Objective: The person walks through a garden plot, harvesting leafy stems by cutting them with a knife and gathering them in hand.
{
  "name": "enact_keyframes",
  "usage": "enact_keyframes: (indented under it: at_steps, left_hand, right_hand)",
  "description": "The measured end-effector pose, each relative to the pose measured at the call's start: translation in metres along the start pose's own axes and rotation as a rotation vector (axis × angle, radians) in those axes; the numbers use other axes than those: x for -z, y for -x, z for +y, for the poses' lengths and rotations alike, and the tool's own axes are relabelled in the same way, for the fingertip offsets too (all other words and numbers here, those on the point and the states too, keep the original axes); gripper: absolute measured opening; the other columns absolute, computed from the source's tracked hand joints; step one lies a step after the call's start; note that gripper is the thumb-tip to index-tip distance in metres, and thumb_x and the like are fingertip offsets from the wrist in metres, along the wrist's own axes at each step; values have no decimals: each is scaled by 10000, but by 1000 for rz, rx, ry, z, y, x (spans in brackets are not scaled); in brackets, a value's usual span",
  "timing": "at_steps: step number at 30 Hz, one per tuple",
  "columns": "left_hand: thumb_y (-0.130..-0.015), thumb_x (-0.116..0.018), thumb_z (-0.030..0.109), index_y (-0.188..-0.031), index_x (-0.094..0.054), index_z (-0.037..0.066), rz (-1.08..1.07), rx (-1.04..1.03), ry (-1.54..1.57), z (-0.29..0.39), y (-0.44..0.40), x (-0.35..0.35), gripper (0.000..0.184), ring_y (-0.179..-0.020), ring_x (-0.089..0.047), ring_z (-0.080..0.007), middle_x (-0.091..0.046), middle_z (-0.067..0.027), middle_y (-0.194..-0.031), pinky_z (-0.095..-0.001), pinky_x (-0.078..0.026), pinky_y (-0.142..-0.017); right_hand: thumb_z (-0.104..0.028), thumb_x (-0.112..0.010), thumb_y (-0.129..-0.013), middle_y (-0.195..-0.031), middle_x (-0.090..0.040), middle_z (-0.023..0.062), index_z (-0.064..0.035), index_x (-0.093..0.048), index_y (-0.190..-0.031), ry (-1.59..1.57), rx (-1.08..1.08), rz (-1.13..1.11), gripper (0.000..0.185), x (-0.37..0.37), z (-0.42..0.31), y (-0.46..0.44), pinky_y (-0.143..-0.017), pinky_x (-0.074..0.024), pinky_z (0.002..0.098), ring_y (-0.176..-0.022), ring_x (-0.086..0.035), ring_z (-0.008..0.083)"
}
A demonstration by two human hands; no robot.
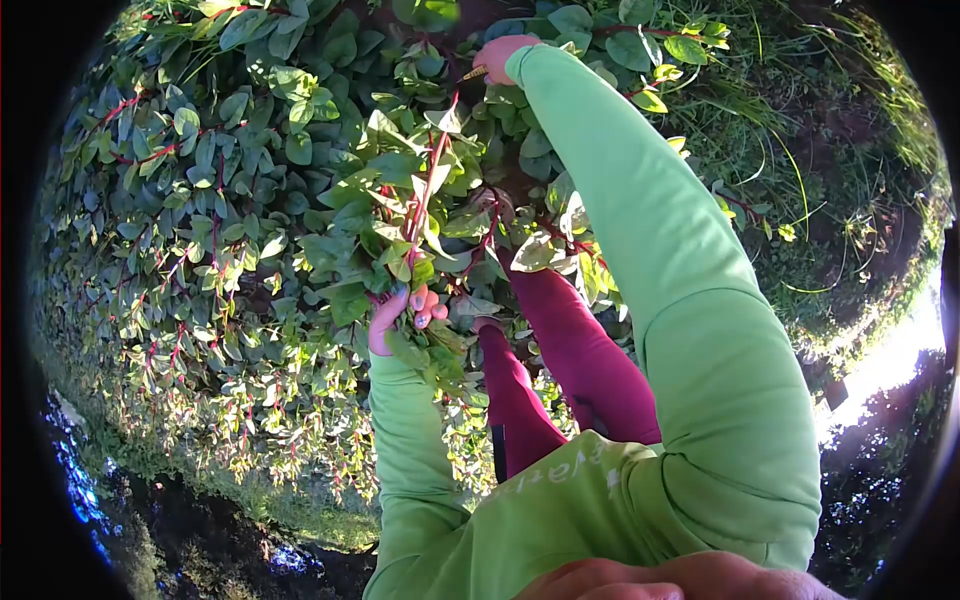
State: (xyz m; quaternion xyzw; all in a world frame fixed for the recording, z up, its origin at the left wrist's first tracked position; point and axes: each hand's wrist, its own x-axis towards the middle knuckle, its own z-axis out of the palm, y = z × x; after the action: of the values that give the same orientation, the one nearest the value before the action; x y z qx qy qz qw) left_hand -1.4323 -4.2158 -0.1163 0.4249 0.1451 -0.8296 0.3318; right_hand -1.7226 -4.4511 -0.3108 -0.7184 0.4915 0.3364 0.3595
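My left hand (403,312) is closed around a bunch of cut-looking leafy red stems (425,200), which rise from the fist with broad green leaves. The fingertips show beside the leaves. Farther out, my right hand (503,60) reaches into the foliage at the top of the view. Its fingers are closed, and a small brownish-yellow object (474,73) sticks out from them on the left; what it is cannot be made out. Leaves surround both hands.
Dense leafy plants (220,150) with red stems spread across the left and centre. Grass (790,150) and darker ground lie at the right. My legs (585,345) in magenta trousers stand among the plants, between my two green-sleeved arms.
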Motion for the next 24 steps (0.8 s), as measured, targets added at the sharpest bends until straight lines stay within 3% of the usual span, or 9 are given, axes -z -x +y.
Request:
enact_keyframes:
  at_steps: [3, 5, 7, 9, 11, 15, 17, 20, 24]
  left_hand:
    - [-867, -521, 178, -1339, -382, 62, -57, 7, -2, 1, 15, 9, 505, -566, -392, -78, -434, 28, -724, -294, -327, -653]
    - [-856, -569, 237, -1352, -354, 53, -117, -21, -22, 1, 30, 14, 571, -533, -393, -79, -429, 25, -711, -277, -299, -623]
    - [-893, -527, 230, -1361, -320, 43, -190, -38, 50, -1, 51, 18, 545, -632, -458, -120, -479, -3, -750, -340, -378, -716]
    - [-898, -520, 219, -1362, -317, 38, -184, -50, 157, -18, 66, 21, 538, -667, -477, -143, -484, -17, -765, -379, -401, -766]
    - [-902, -513, 207, -1363, -314, 33, -179, -61, 257, -33, 67, 14, 531, -702, -496, -165, -488, -32, -779, -419, -424, -816]
    - [-945, -447, 187, -1278, -410, 82, -86, 64, 403, -67, 42, 6, 352, -888, -553, -235, -550, -102, -1000, -483, -443, -886]
    - [-949, -440, 190, -1257, -443, 92, -147, 113, 491, -82, 8, 12, 323, -993, -559, -261, -531, -151, -1190, -490, -422, -932]
    - [-943, -447, 204, -1220, -483, 36, 51, 228, 354, -86, -33, -22, 326, -1271, -407, -335, -349, -209, -1415, -482, -346, -1044]
    - [-921, -485, 188, -1209, -498, -33, 0, 319, 341, -105, -72, -37, 364, -1248, -424, -358, -466, -215, -1320, -473, -345, -1044]
  right_hand:
    - [-289, -601, -815, -1200, -578, 26, -265, -557, -1220, 53, -36, 156, 408, -25, 46, -5, -905, -466, 418, -1083, -558, 269]
    - [-270, -589, -815, -1115, -620, 40, -257, -586, -1179, 3, -229, -15, 364, -7, 80, 9, -871, -480, 404, -1034, -584, 274]
    - [-293, -602, -802, -1043, -648, 65, -250, -603, -1150, -195, -175, 164, 351, 16, 99, 61, -840, -488, 406, -983, -607, 282]
    - [-344, -628, -777, -1010, -658, 94, -235, -604, -1148, -262, -400, 399, 388, 32, 99, 117, -814, -491, 420, -932, -626, 289]
    - [-427, -636, -760, -1014, -658, 68, -208, -622, -1104, -152, -627, 386, 408, 20, 121, 145, -820, -497, 414, -944, -630, 278]
    - [-486, -640, -746, -1043, -651, 104, -157, -619, -1102, -418, -641, 79, 485, -41, 137, 193, -837, -488, 418, -967, -623, 304]
    - [-463, -642, -745, -958, -663, 131, -129, -640, -1042, -487, -476, 183, 447, -92, 139, 202, -796, -495, 411, -906, -634, 313]
    - [-411, -639, -749, -799, -654, 154, -106, -663, -939, -697, -578, 318, 360, -80, 52, 234, -682, -503, 418, -753, -640, 326]
    - [-334, -656, -742, -810, -639, 162, -90, -649, -900, -891, -433, 353, 291, -93, -60, 273, -682, -507, 420, -747, -633, 333]
